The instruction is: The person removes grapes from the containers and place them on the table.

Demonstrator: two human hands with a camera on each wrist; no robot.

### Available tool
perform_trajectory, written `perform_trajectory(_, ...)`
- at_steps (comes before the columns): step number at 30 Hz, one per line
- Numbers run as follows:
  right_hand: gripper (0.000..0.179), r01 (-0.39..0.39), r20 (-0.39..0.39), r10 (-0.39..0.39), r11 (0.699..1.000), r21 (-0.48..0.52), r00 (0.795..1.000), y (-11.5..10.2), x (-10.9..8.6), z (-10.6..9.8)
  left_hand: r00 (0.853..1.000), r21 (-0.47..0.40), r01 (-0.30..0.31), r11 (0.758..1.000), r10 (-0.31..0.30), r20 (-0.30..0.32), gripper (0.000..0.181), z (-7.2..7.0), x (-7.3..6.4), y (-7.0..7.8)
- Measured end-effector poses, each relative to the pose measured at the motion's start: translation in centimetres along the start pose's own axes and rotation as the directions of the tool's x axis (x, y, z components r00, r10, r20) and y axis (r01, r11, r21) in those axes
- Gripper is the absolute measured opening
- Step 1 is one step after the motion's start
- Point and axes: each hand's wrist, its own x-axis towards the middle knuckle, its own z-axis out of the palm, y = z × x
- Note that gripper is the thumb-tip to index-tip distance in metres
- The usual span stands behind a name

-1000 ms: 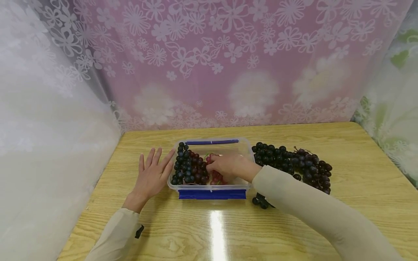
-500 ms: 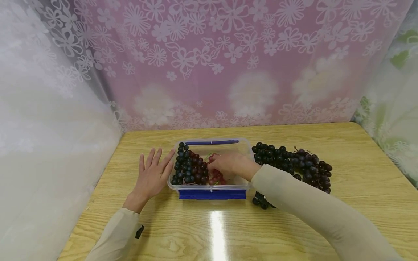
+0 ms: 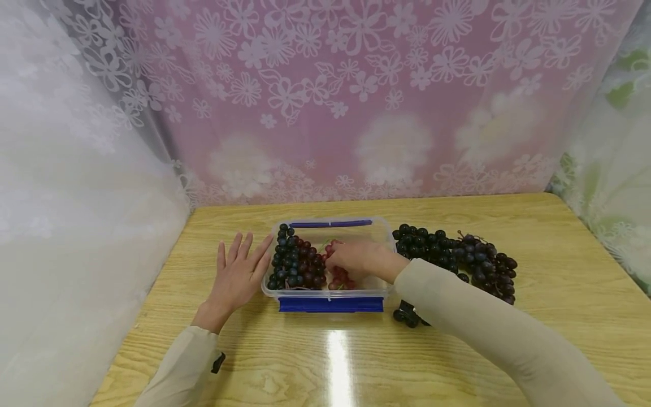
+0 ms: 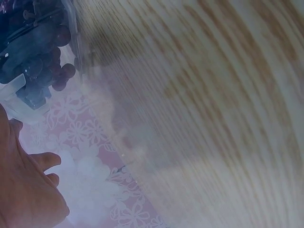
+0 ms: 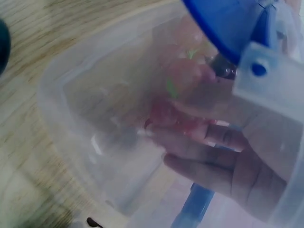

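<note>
A clear plastic food container [image 3: 330,304] with blue latches stands on the table. Inside it, dark blue-black grapes [image 3: 285,260] lie at the left, dark red grapes [image 3: 308,263] beside them, and a lighter red bunch of grapes [image 3: 341,280] right of those. My right hand [image 3: 363,260] reaches into the container from the right, thumb and fingers pinching the lighter red bunch; the right wrist view shows the fingers [image 5: 199,171] close around its grapes. My left hand [image 3: 236,280] has its fingers spread, fingertips right at the container's left rim, holding nothing.
Right of the container lie black grapes [image 3: 419,240] and dark purple grapes [image 3: 475,257], partly hidden by my right sleeve [image 3: 473,311]. More black grapes [image 3: 405,316] show in front of that sleeve. A pink floral curtain [image 3: 330,113] hangs behind the wooden table [image 3: 264,362].
My right hand has shifted very slightly rightward within the container, and a little more of the light red bunch shows. My left hand stays in place.
</note>
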Motion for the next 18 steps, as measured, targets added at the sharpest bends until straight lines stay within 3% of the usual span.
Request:
perform_trajectory(6, 0.027, 0.073, -0.027, -0.070, 0.986, 0.147, 0.997, 1.5, -0.4, 0.1, 1.000, 0.006, 0.009, 1.000, -0.009, 0.000, 0.051, 0.2, 0.0, 0.0)
perform_trajectory(12, 0.018, 0.126, -0.077, -0.108, 0.949, 0.290, 0.991, 2.4, -1.2, -0.3, 1.000, 0.001, 0.010, 1.000, -0.010, 0.001, 0.052, 0.2, 0.0, 0.0)
perform_trajectory(18, 0.017, 0.152, -0.140, -0.115, 0.946, 0.285, 0.983, 2.7, -2.1, -1.0, 1.000, 0.004, 0.010, 1.000, -0.010, 0.001, 0.053, 0.2, 0.0, 0.0)
